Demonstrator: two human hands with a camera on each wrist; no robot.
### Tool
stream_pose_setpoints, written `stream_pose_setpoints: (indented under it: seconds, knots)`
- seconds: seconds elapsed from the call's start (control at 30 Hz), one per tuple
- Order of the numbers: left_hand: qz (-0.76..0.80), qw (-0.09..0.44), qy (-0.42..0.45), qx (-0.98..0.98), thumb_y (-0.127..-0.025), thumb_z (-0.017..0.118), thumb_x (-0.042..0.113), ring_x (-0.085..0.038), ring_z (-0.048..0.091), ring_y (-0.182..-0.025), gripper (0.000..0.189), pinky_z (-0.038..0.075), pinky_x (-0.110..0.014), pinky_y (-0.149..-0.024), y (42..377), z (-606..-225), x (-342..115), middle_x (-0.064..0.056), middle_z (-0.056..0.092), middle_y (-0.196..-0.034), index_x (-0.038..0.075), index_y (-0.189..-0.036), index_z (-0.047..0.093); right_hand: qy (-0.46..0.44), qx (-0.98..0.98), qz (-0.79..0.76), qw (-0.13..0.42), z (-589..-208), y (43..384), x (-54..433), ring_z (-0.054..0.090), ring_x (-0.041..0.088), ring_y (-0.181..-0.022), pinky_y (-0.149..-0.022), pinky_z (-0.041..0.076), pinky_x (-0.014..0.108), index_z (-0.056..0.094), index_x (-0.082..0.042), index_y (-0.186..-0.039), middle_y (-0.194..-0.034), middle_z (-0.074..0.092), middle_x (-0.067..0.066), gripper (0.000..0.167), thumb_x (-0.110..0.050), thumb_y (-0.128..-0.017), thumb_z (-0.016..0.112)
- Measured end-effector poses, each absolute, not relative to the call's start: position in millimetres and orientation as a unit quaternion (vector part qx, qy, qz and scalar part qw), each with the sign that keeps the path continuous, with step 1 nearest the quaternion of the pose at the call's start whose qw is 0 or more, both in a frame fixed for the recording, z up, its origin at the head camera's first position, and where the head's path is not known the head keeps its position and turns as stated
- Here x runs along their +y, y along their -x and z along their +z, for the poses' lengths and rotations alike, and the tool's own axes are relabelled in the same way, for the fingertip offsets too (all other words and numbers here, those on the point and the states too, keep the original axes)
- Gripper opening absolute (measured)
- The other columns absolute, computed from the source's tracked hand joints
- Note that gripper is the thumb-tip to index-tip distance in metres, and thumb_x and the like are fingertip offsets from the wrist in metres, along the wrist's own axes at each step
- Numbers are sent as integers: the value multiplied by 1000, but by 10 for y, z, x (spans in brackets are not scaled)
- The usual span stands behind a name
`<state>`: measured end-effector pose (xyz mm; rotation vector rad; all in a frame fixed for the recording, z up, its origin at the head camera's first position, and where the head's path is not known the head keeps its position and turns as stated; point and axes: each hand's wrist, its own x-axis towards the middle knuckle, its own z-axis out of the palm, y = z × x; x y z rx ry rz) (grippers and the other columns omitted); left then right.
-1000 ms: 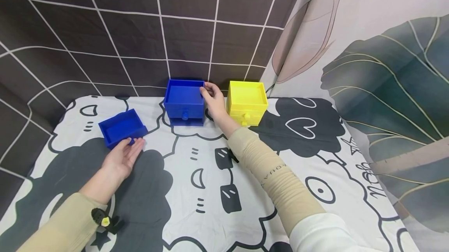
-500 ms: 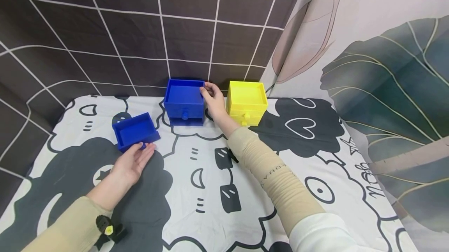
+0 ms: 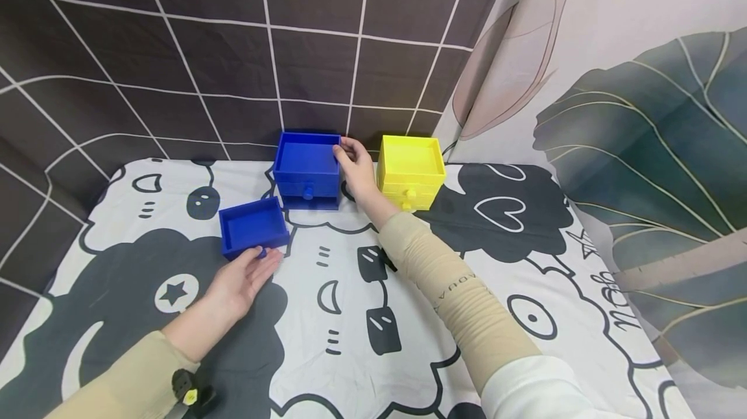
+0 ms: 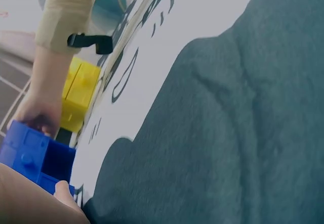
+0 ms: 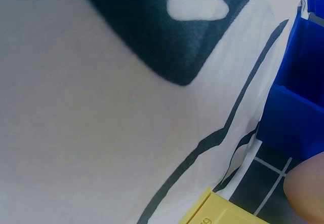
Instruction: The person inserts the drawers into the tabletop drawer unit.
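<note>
A loose blue drawer (image 3: 253,227) lies tilted a little on the patterned cloth, just front-left of a small blue drawer cabinet (image 3: 306,158). My left hand (image 3: 235,283) pinches the knob on the drawer's front, thumb on one side and fingers on the other. The cabinet's lower slot is open, while a drawer with a round knob (image 3: 308,192) fills the one above it. My right hand (image 3: 358,174) grips the cabinet's right wall, thumb at the top rim. In the left wrist view, the blue cabinet (image 4: 25,150) partly hides behind my left hand (image 4: 30,198).
A yellow drawer cabinet (image 3: 411,156) stands right of the blue one, close beside my right hand. A dark gridded curtain (image 3: 315,62) hangs behind both. Black-and-white cartoon cloth (image 3: 315,367) covers the surface, and a leaf-patterned hanging (image 3: 653,146) borders the right.
My left hand has drawn the blue drawer rightward and somewhat nearer to me across the cloth, turning it straighter toward the cabinet. My right hand keeps its grip on the cabinet.
</note>
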<state>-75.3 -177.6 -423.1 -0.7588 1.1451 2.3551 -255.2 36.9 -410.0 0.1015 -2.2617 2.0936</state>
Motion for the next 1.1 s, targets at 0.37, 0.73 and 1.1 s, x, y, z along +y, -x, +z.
stream_pose_setpoints:
  seconds: [0.37, 0.73, 1.1]
  knots:
    - [826, 200, 263, 457, -114, 42, 12, -5, 78, -86, 28, 62, -21, -99, 677, -4229, -1541, 3, 77, -92, -2, -136, 51, -33, -735, 676, 31, -4092, 2544, 367, 60, 34, -130, -119, 51, 40, 58, 5, -143, -143, 63, 23, 40, -16, -109, 60]
    - [817, 201, 245, 482, -112, 44, 7, -7, 78, -87, 25, 64, -23, -96, 672, -4233, -1309, -1, 78, -96, -5, -132, 52, -35, -735, 676, 35, -4089, 2545, 371, 60, 35, -131, -118, 51, 41, 58, 6, -143, -143, 63, 24, 40, -15, -108, 60]
    - [816, 207, 237, 485, -111, 48, 6, -9, 78, -85, 33, 66, -25, -92, 754, -4242, -1165, -5, 78, -93, -14, -136, 55, -34, -730, 682, 36, -4083, 2542, 363, 60, 36, -128, -115, 53, 40, 58, 7, -141, -141, 64, 26, 40, -13, -107, 61]
